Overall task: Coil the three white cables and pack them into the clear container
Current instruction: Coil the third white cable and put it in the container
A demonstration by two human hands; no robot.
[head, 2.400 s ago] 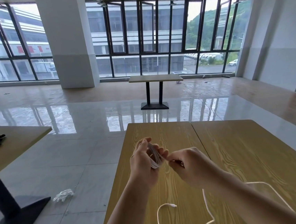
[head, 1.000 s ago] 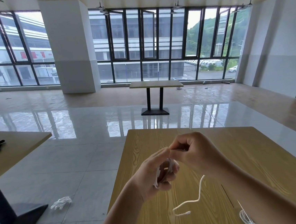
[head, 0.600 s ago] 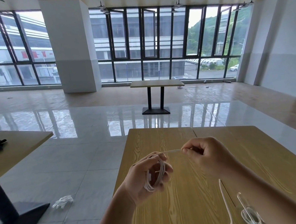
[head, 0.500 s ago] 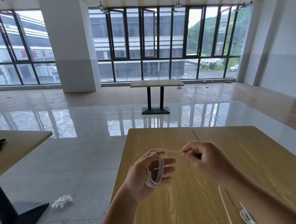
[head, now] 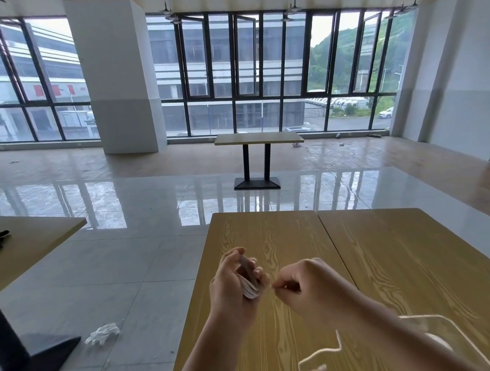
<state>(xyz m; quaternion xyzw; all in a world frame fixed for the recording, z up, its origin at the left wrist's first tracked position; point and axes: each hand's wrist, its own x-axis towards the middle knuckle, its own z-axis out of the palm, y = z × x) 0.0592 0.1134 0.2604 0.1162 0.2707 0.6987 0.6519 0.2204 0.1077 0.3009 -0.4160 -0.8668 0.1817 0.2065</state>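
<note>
- Over the near desk (head: 380, 262), the left hand (head: 232, 288) grips a cable coil (head: 248, 283), just left of the right hand (head: 310, 286).
- The cable's loose end (head: 321, 368) hangs below the right forearm.
- The container (head: 449, 333) sits on the desk at right.
- A glove (head: 102, 333) lies on the floor to the left.

A white coiled cable (head: 249, 286) over a yellow wood-grain tabletop (head: 394, 260), glossy grey floor tiles (head: 125, 256), black-framed windows (head: 226, 67).

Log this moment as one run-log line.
step: coiling white cable | left hand: holds coil | right hand: pinches strand | loose end: dangling | clear container: beside right forearm
</note>
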